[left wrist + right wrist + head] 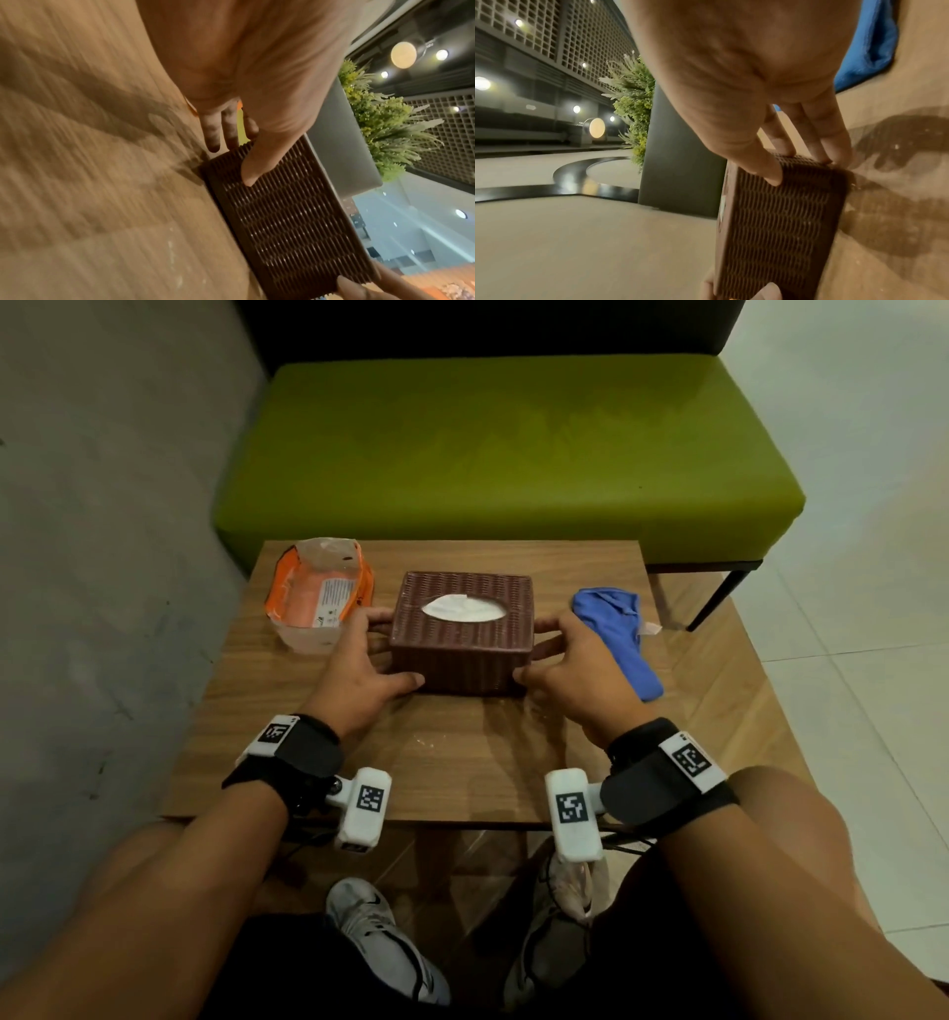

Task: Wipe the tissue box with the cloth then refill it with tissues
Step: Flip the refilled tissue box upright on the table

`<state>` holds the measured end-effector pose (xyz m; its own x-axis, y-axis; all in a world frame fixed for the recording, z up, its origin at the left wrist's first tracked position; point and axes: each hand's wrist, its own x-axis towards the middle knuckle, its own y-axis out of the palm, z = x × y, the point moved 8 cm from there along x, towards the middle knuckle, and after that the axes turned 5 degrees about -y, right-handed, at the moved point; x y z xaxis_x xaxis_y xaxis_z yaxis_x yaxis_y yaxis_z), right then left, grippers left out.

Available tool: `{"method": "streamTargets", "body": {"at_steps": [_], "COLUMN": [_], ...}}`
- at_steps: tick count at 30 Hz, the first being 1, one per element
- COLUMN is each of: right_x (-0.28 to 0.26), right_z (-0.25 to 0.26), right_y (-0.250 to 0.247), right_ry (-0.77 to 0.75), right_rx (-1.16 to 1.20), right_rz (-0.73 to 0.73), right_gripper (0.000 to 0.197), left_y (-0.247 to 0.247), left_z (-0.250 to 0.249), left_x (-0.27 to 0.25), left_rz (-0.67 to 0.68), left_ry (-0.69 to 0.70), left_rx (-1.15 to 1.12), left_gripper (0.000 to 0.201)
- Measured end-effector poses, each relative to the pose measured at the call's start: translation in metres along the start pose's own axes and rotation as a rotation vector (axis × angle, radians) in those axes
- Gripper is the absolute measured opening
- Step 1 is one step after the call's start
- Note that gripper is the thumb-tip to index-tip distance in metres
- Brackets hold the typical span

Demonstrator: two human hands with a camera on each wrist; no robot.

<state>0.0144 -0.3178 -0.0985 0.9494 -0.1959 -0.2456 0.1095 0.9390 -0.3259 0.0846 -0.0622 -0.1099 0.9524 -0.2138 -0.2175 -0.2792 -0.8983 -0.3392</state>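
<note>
A brown woven tissue box (462,649) stands upright in the middle of the wooden table (462,762), with white tissue (464,608) showing in its oval top slot. My left hand (398,649) is at the box's left end, straight fingers against the side and thumb flat on the front face. My right hand (531,652) mirrors it at the right end. The wrist views show the same: left hand (232,162) on the box (295,223), right hand (803,168) on the box (777,233). A blue cloth (619,634) (870,50) lies crumpled just right of my right hand.
An opened orange and clear tissue packet (318,598) lies at the table's back left, close to my left fingers. A green bench (513,454) stands behind the table, and a grey wall (102,557) runs along the left. My shoes (380,937) are under the near edge.
</note>
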Motion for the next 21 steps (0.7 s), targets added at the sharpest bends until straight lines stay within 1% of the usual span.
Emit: {"method": "streamTargets", "body": {"at_steps": [2, 4, 6, 8, 9, 11, 12, 13, 15, 17, 19, 21], "right_x": [0.0, 0.001, 0.001, 0.0, 0.0, -0.001, 0.0, 0.003, 0.012, 0.021, 0.03, 0.038], "right_z": [0.0, 0.001, 0.003, 0.007, 0.008, 0.016, 0.021, 0.028, 0.049, 0.07, 0.084, 0.089], "right_y": [0.002, 0.003, 0.002, 0.0, -0.002, -0.008, -0.011, -0.017, -0.027, -0.028, -0.014, 0.01], "right_ry": [-0.014, -0.026, -0.037, -0.032, -0.02, 0.003, -0.003, -0.032, -0.152, -0.299, -0.414, -0.493], "right_rx": [-0.054, -0.092, -0.157, -0.207, -0.22, -0.266, -0.317, -0.377, -0.478, -0.516, -0.585, -0.723], "right_rz": [0.02, 0.025, 0.037, 0.08, 0.112, 0.18, 0.197, 0.185, 0.077, -0.024, -0.016, 0.041], "right_gripper": [0.053, 0.052, 0.051, 0.049, 0.049, 0.046, 0.044, 0.043, 0.037, 0.021, 0.011, 0.012], "left_y": [0.0, 0.001, 0.002, 0.005, 0.005, 0.007, 0.008, 0.008, 0.01, 0.01, 0.009, 0.008], "left_z": [0.002, 0.003, -0.002, -0.009, -0.01, -0.012, -0.013, -0.012, -0.011, -0.009, -0.008, -0.007], "left_x": [0.002, 0.005, 0.01, 0.016, 0.021, 0.029, 0.032, 0.036, 0.041, 0.045, 0.046, 0.046], "left_rz": [0.003, 0.027, 0.076, 0.145, 0.181, 0.256, 0.288, 0.312, 0.342, 0.344, 0.329, 0.313], "left_ry": [-0.005, -0.004, 0.008, 0.01, 0.001, -0.013, -0.017, -0.022, -0.018, -0.004, 0.02, 0.053], "left_rx": [0.081, 0.143, 0.169, 0.192, 0.207, 0.238, 0.247, 0.249, 0.242, 0.228, 0.223, 0.214], "left_gripper": [0.08, 0.09, 0.113, 0.139, 0.148, 0.16, 0.163, 0.164, 0.163, 0.161, 0.159, 0.155]}}
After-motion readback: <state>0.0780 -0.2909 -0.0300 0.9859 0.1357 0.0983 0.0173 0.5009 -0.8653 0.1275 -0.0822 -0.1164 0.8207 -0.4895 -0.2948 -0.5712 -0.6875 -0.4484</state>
